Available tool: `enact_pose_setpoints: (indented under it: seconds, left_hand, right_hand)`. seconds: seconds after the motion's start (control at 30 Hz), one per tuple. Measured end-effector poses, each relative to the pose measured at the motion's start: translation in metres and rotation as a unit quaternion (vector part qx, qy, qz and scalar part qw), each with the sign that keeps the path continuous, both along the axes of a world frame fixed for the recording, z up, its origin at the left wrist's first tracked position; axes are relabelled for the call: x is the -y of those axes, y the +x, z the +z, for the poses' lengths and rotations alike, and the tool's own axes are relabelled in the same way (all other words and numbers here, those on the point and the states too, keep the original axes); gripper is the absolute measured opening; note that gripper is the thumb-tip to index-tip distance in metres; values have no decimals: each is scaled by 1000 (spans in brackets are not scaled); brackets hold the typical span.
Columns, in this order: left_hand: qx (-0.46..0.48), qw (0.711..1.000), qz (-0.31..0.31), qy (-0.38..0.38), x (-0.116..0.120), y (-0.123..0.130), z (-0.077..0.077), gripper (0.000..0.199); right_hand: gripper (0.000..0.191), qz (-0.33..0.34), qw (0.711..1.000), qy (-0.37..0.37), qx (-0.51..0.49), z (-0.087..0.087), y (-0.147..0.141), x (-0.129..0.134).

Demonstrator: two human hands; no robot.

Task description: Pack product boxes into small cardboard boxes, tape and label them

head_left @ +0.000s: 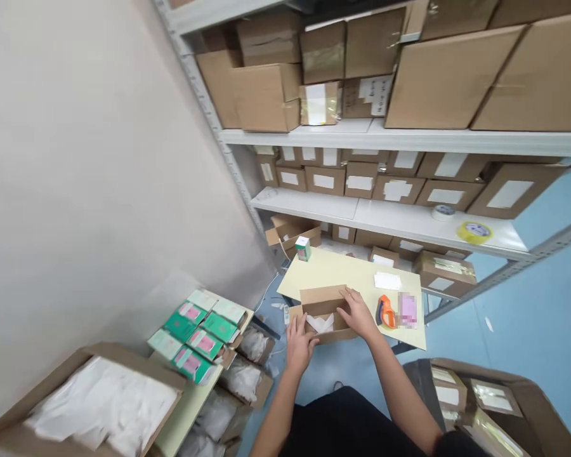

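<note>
An open cardboard box (323, 295) sits at the front edge of the pale yellow table (330, 266), with white material (321, 323) inside it. My left hand (301, 344) grips the box's left front corner, fingers on its edge. On the right side, my right hand (358, 312) holds the box wall with its fingers over the rim. To the right of the box lie an orange tape dispenser (387, 312) and a pink item (408, 310). A small green and white box (303, 249) stands at the table's back left corner.
A metal shelf (342, 206) full of cartons rises behind, with tape rolls (474, 232) on it. Green packages (202, 341) cover a side table at left, near a large carton of white bags (105, 400). Another large carton (528, 393) stands at lower right.
</note>
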State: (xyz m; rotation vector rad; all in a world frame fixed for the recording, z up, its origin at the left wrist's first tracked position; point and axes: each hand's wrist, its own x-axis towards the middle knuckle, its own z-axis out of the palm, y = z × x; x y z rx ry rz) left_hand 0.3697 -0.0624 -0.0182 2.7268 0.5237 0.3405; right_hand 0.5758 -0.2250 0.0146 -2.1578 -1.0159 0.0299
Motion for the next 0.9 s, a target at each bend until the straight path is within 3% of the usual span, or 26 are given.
enact_pose_setpoints:
  seconds: [0.17, 0.43, 0.57, 0.73, 0.9]
  left_hand:
    - [-39, 996, -84, -16, -10, 60, -7, 3]
    - [-36, 990, -133, -33, -77, 136, -36, 7]
    - [-36, 984, -166, -58, -116, 187, -55, 9]
    - [-71, 969, -215, -95, -160, 253, -79, 13]
    - [-84, 952, -248, -159, -192, 278, -102, 57]
  right_hand:
    - [53, -82, 996, 20, -35, -20, 29, 32]
    - [66, -137, 988, 18, -69, -20, 55, 5]
    - [67, -159, 985, 3, -69, -16, 74, -33]
    - [70, -147, 986, -16, -75, -11, 96, -109]
    - [74, -121, 985, -7, -119, -22, 115, -182]
